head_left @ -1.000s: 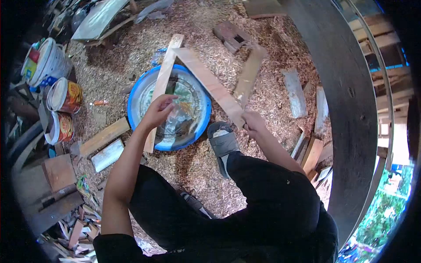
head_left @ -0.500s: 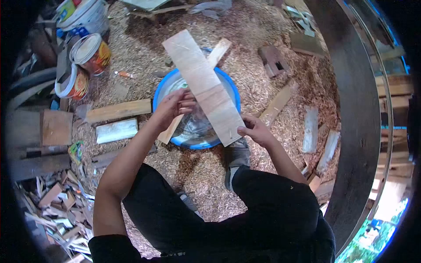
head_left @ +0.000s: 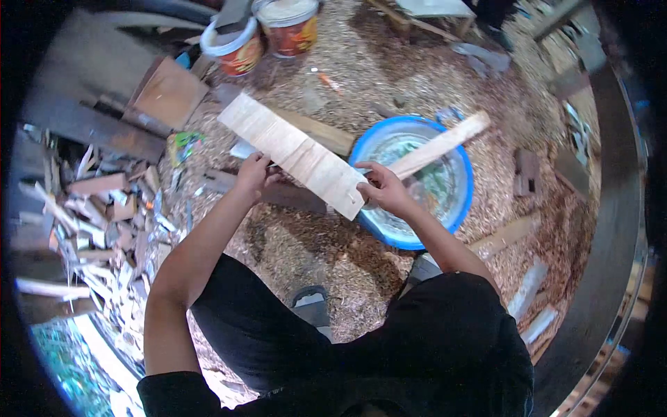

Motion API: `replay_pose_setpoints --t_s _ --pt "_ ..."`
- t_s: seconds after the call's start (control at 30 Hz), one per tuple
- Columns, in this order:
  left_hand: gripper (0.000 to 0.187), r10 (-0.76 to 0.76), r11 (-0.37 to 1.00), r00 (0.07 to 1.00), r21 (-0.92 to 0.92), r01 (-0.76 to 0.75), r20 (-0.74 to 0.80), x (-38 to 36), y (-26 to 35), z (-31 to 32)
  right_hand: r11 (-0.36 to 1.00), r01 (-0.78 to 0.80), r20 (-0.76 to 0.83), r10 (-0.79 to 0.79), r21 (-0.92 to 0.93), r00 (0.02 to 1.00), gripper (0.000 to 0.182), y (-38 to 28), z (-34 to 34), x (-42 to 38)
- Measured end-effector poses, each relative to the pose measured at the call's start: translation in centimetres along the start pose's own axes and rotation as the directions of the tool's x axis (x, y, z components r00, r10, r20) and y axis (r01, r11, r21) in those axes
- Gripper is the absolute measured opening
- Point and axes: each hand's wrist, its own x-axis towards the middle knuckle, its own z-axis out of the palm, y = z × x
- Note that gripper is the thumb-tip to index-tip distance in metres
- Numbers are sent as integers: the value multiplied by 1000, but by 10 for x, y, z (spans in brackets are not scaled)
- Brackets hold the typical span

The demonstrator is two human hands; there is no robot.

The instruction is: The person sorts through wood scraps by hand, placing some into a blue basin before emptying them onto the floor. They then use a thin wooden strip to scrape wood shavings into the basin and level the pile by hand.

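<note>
A flat wooden board (head_left: 295, 154) is held up in front of me, slanting from upper left to lower right. My left hand (head_left: 256, 174) grips its lower long edge near the middle, with the fingertips partly hidden. At the lower right end my right hand (head_left: 383, 187) pinches the board between thumb and fingers. Just right of it, a blue-rimmed basin (head_left: 467, 187) stands on the ground with cloudy liquid inside. Across the basin lies a narrow wooden strip (head_left: 448, 142), its near end behind my right hand.
Two tubs, a nearer one (head_left: 240, 59) and another (head_left: 290, 35), stand at the top. Scrap wood (head_left: 104, 222) is heaped at left. A long dark beam (head_left: 611, 208) runs down the right side. Wood shavings (head_left: 347, 278) cover the ground between my feet.
My view has turned left, so the basin now appears farther right. The board has swung left, off the basin, and lies flatter across the view. My left hand has closed on its edge.
</note>
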Motion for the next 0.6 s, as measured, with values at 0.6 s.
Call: replay_pose_setpoints --t_s 0.6 --pt "56 -445 890 835 -59 451 -324 -67 -74 -167 932 193 284 -104 -306 953 38 79 139 63"
